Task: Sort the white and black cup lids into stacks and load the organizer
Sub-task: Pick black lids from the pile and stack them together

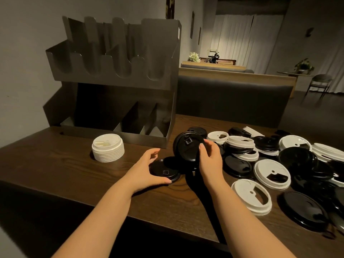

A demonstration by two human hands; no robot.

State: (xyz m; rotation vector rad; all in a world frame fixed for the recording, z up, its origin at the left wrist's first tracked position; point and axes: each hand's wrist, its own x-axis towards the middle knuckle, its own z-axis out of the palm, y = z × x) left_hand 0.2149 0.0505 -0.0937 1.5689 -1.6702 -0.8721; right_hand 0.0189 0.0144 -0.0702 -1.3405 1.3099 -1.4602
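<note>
A dark metal organizer (115,79) stands at the back left of the wooden table, its slots and lower bins holding nothing. In front of it sits a neat stack of white lids (108,148). My right hand (210,161) grips a tilted stack of black lids (188,146) raised off the table. My left hand (147,168) curls round the edge of a black lid (164,172) lying flat on the table. A loose pile of mixed white and black lids (275,164) spreads across the right side.
The wooden table (65,174) has its front edge near me. A dark upholstered bench back (232,101) runs behind the table. Farther off are wooden counters, a chair (319,83) and curtains. A black strap hangs over the table edge between my arms.
</note>
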